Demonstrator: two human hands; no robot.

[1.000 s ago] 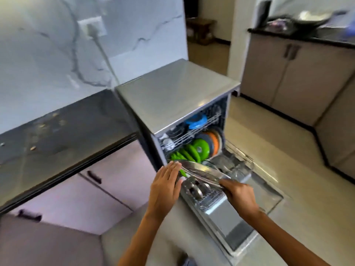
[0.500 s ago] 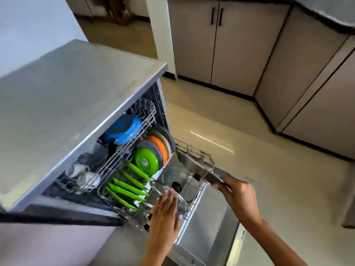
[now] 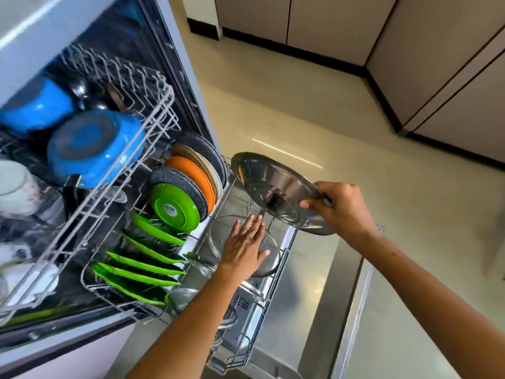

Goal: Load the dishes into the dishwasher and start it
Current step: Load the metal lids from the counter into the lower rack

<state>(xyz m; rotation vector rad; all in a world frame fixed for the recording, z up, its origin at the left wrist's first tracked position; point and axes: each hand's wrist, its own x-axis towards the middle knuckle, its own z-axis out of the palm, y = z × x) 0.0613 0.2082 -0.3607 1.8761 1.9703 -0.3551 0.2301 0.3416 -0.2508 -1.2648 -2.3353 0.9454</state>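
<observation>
The dishwasher stands open with its lower rack point(image 3: 254, 321) pulled out over the lowered door point(image 3: 328, 310). My right hand point(image 3: 341, 212) grips the rim of a steel lid point(image 3: 273, 187), tilted above the rack's far end. My left hand point(image 3: 243, 247) lies flat, fingers straight, on a glass lid point(image 3: 270, 258) resting in the rack. Green plates point(image 3: 142, 263), a green bowl point(image 3: 175, 206) and an orange plate point(image 3: 194, 173) stand in the rack's tines. Blue bowls point(image 3: 90, 146) sit in the upper rack point(image 3: 153, 124).
White cups point(image 3: 16, 184) sit at the left of the upper rack. Steel utensils point(image 3: 185, 296) lie near the rack's front. Beige floor point(image 3: 355, 127) stretches to the right, bounded by grey cabinets point(image 3: 451, 77) with black plinths.
My view has dropped closer to the racks. My right hand has lifted the steel lid and tilted it more upright over the rack. My left hand has slid forward onto the glass lid.
</observation>
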